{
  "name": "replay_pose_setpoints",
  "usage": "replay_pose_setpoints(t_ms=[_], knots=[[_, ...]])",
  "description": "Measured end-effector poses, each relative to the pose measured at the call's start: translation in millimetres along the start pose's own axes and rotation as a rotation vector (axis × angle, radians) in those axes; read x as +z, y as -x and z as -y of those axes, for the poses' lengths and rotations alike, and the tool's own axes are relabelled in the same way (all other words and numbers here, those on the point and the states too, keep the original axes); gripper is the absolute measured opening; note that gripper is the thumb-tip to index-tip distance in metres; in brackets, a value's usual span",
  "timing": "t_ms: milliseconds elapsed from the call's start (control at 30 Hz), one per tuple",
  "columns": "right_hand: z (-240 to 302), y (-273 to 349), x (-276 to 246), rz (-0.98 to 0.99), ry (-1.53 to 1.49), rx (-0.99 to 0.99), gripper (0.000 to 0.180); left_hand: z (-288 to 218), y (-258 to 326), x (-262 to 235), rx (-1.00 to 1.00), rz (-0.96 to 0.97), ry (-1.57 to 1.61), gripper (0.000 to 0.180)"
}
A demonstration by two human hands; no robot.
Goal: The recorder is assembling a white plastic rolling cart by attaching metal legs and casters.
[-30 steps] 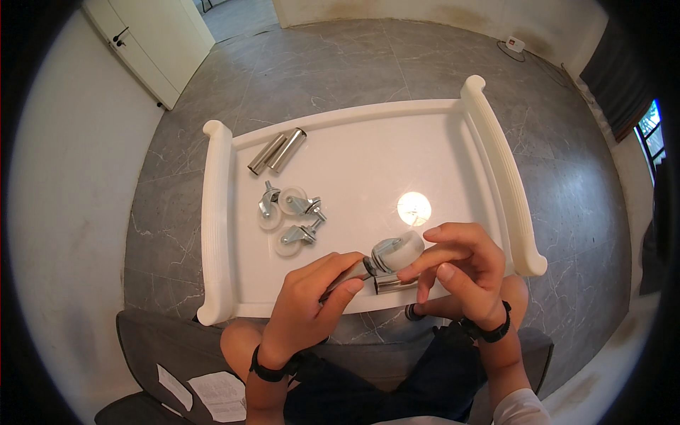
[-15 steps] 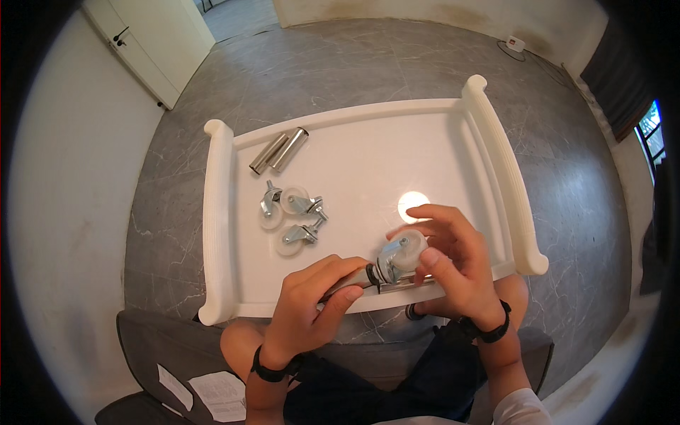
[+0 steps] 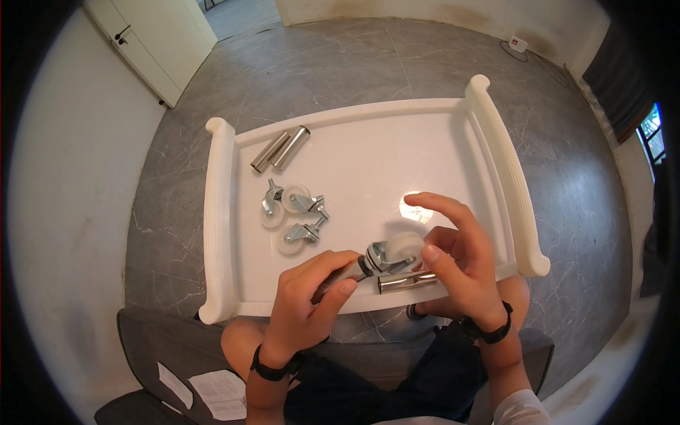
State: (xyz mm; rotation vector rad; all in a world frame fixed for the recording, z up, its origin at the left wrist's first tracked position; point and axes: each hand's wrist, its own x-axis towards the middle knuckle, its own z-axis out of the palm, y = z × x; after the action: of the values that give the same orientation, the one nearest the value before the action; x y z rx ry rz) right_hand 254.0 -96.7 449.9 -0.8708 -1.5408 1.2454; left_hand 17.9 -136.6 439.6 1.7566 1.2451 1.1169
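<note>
My left hand (image 3: 306, 301) is closed around a metal tube (image 3: 338, 279) with a black collar at its end. A swivel caster (image 3: 397, 253) with a pale wheel sits against that end, its stem hidden. At the wheel's right edge is the thumb of my right hand (image 3: 464, 262); whether it touches is hard to tell. That hand's index finger stretches out above the wheel, and its fingers are apart. Beneath the caster a shiny tube (image 3: 405, 282) lies along the tray's near side. Several loose casters (image 3: 301, 234) rest left of centre.
The white tray (image 3: 361, 170) has tall scrolled ends, the right one (image 3: 506, 177) beyond my right hand. Two metal tubes (image 3: 280, 150) lie at its far left. Papers (image 3: 218, 394) lie on the dark grey seat (image 3: 152, 340) at lower left. Grey tiles (image 3: 340, 64) surround the tray.
The caster has swivelled at the tube's end, its wheel now lower and tilted differently. My right index finger has straightened away from it. More of the tube below shows.
</note>
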Motion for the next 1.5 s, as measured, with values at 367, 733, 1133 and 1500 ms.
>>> replay_pose_setpoints(t_ms=[367, 733, 1133, 1500], knots=[[-3, 7, -7, 0.136, -0.243, 0.0, 0.044, -4, -5, 7, 0.093, 0.03, -0.093, 0.023], [5, 0, 1, 0.117, -0.121, 0.06, 0.051, -8, -4, -4, 0.079, 0.187, -0.034, 0.027], [-4, 7, -5, 0.128, -0.129, 0.001, 0.048, -5, -4, 6, 0.076, 0.006, -0.085, 0.027], [8, 3, -5, 0.226, -0.084, 0.01, 0.057, -7, -4, -1, 0.115, 0.156, -0.059, 0.029]])
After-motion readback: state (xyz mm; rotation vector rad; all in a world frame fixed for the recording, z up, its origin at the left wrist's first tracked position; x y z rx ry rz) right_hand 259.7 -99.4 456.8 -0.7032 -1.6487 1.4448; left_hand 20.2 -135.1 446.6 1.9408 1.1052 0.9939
